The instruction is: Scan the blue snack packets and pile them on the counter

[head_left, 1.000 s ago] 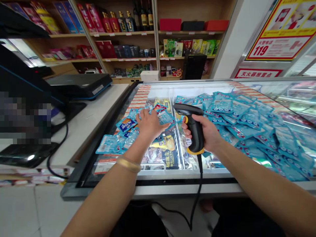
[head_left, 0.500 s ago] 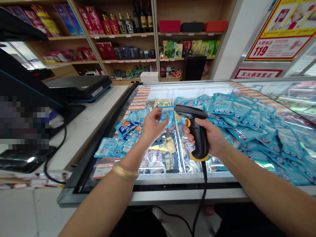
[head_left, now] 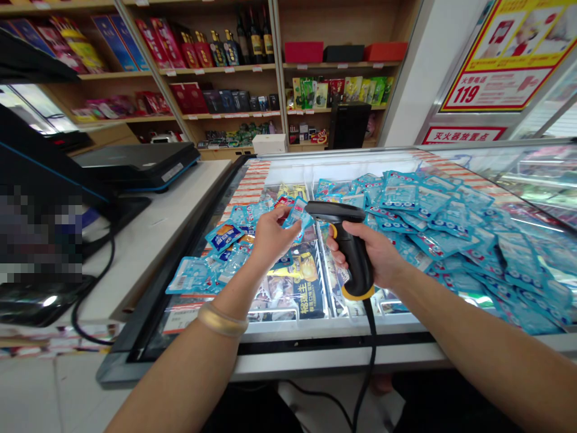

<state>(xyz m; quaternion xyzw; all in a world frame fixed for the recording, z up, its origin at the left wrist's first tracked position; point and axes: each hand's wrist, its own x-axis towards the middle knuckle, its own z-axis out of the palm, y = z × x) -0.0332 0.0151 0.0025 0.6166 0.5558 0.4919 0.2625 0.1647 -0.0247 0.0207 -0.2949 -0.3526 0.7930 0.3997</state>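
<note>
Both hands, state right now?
Left hand: closed, pinching a blue packet.
Right hand: closed around the scanner grip.

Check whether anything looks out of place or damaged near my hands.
No damage shows. A dark blue packet left of the left hand looks odd among mostly light blue packets.

head camera: above and behind the fingers (head_left: pixel 339 257), facing forward and down
display case (head_left: pixel 315 362): near, just below fingers
shelves (head_left: pixel 345 24): farther off, beyond fingers
</note>
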